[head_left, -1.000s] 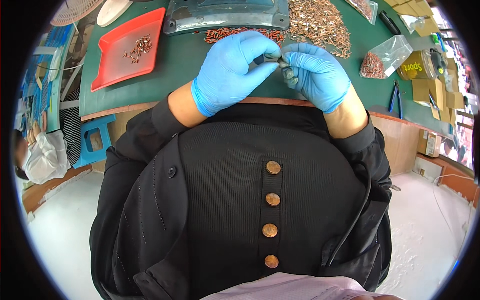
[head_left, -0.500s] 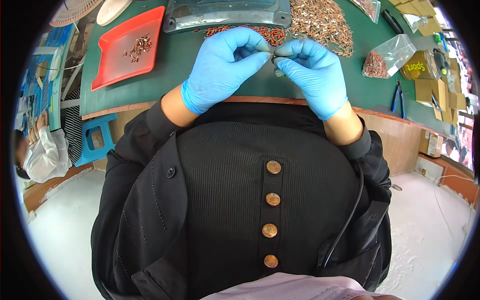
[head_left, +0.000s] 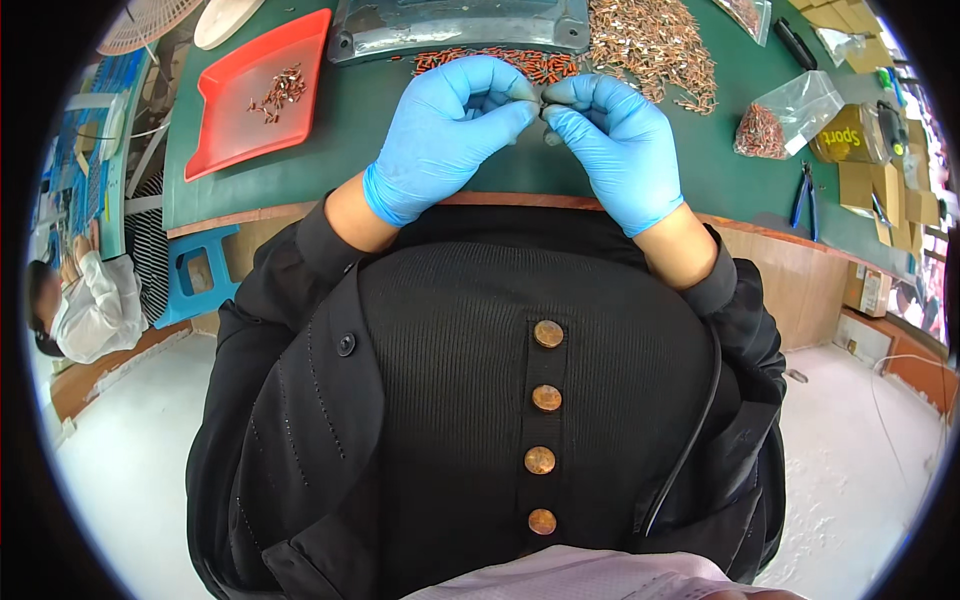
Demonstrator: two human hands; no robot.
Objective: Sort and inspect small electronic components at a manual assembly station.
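Small part (head_left: pixel 541 103), seemingly pinched between left hand (head_left: pixel 447 135) and right hand (head_left: pixel 617 145).

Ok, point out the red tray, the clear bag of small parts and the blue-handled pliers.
red tray (head_left: pixel 235 120), head view, bare floor of the tray
clear bag of small parts (head_left: pixel 790 115), head view, middle of the bag
blue-handled pliers (head_left: pixel 803 198), head view, on the handles

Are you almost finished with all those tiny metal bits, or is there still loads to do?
Only a handful looks done: a small cluster of pieces lies in the red tray. Right now the left hand and right hand, in blue gloves, pinch one small part between their fingertips. Plenty seems left: a big loose pile, a row of orange pieces and a bagful.
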